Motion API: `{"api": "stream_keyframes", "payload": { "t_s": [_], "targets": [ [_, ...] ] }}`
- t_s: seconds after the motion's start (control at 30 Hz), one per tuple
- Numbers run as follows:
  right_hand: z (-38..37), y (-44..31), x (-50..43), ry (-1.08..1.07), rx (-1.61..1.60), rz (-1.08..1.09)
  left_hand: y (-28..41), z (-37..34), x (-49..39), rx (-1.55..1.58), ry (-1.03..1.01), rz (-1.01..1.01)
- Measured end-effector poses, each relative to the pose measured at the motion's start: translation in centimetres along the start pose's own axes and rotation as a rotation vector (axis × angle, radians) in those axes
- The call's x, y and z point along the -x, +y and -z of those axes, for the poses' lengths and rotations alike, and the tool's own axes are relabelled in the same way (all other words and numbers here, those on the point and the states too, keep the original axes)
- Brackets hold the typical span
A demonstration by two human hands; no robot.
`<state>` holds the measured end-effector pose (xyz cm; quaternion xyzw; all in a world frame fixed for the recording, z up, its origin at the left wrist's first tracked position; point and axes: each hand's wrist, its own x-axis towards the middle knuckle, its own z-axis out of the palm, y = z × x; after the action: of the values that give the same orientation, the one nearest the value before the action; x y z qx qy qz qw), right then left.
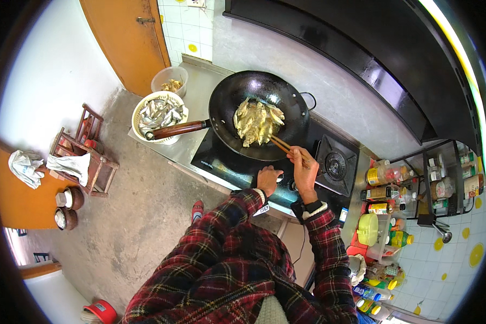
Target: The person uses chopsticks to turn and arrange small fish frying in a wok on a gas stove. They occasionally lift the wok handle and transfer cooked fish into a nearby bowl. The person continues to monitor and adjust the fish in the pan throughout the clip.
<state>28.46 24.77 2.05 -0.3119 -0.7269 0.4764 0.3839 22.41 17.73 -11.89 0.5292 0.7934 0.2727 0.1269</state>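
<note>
A pair of wooden chopsticks (282, 145) is held in my right hand (305, 168), over the front right of a black wok (291, 117). Their tips touch a heap of small golden frying fish (256, 123) at the wok's bottom. My left hand (269, 180) is at the stove's front edge, its fingers on a control knob (280, 177) that they partly cover. The wok sits over the left side of a black glass gas stove (222, 162), its wooden handle (180, 130) pointing left. Beneath the wok, the burner is hidden.
Left of the wok, a cream plastic basket (135, 117) holds raw small fish, close under the handle. Behind it, a clear tub (158, 79) contains fried pieces. A bare burner (335, 162) lies right, near bottles and jars (382, 194). A range hood (348, 52) overhangs the stove.
</note>
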Motion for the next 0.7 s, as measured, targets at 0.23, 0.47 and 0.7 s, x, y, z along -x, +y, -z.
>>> {"api": "stream_keyframes", "payload": {
  "t_s": [0.23,0.47,0.7],
  "targets": [
    [-0.6,-0.5,-0.5,0.042,0.115,-0.036,-4.4,7.0,4.1,0.817,-0.347,0.146],
    [-3.1,-0.7,0.9,0.168,-0.072,-0.130,-11.5,18.7,11.1,1.261,-0.197,0.456],
    [-4.5,-1.1,0.3,0.287,0.014,-0.056,-16.3,26.6,15.8,1.251,0.014,0.646]
  ]
}}
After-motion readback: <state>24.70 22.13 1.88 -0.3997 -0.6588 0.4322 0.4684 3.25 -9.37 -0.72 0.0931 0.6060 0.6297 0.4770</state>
